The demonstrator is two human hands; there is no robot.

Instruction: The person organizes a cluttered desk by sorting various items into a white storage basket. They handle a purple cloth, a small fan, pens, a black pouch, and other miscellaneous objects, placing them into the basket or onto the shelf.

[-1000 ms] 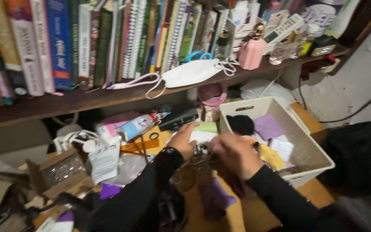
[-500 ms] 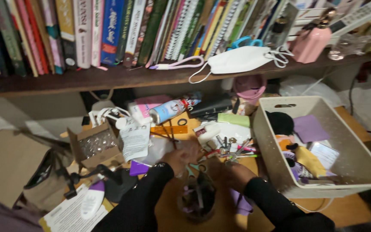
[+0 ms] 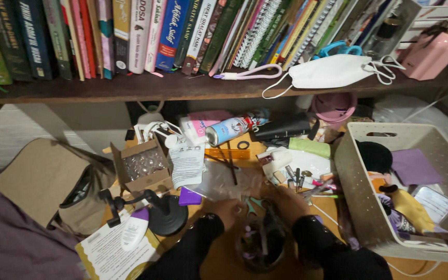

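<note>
Scissors (image 3: 249, 206) lie between your left hand (image 3: 227, 210) and right hand (image 3: 289, 203) (grips unclear) on a cluttered wooden desk (image 3: 224, 259), under a bookshelf (image 3: 130, 89), beside a white basket (image 3: 361, 207).

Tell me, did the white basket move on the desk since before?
No. The white basket sits right of the ruler, under the face mask, as earlier; only the camera view shifted.

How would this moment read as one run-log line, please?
left hand at scissors | right hand beside | cup below | white basket right
</note>
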